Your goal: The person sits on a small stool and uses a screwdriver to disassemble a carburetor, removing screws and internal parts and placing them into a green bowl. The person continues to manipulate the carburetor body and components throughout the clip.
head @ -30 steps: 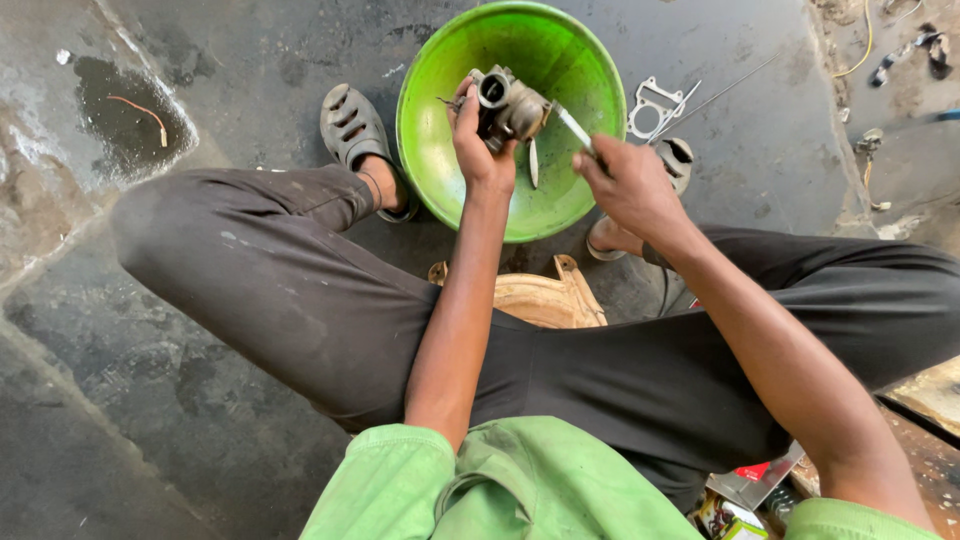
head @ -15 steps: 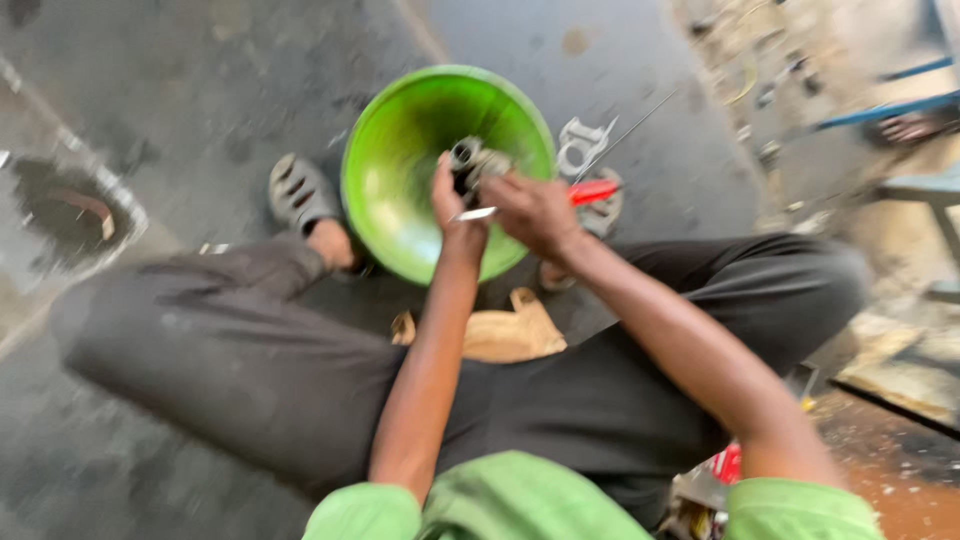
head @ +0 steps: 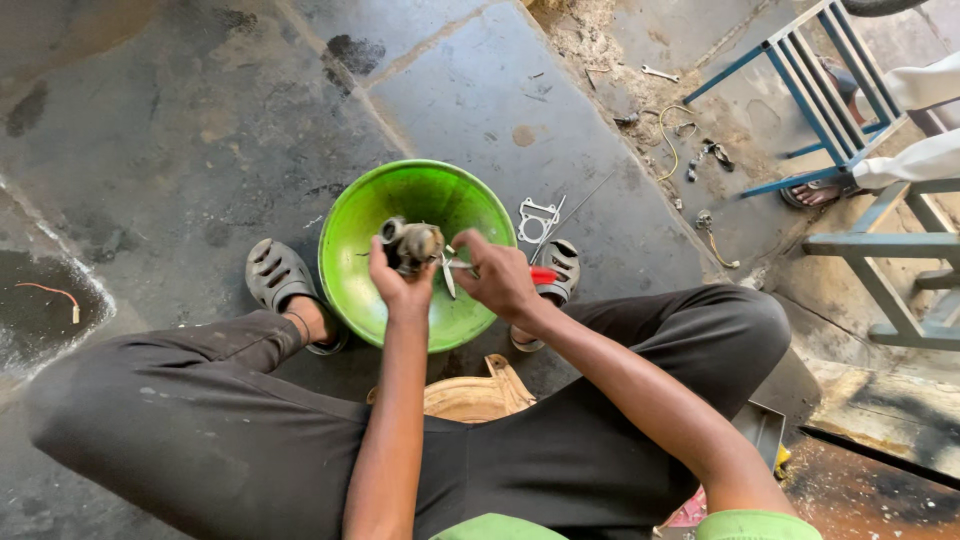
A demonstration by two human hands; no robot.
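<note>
A small grey metal engine part (head: 408, 243) is held up over the green bowl (head: 372, 300), which stands on the stone floor (head: 180, 140) between the two sandalled feet. The left hand (head: 398, 285) is closed round the part from below and from the near side, the fingers wrapped tight about its body. The right hand (head: 500, 280) is closed on a red-handled tool (head: 540, 274), whose thin shaft is pointed left at the part; the tip is seen at the part's right side, though whether it touches cannot be told.

The part is judged to be stiff, solid and fairly heavy for its bulk, with knobbly projections, and possibly greasy, so it may slip; it is best gripped round the thick middle, as it is now. It sits at the far end of the left grip, above the fingertips. A flat metal gasket (head: 537, 218) lies on the floor just right of the bowl.
</note>
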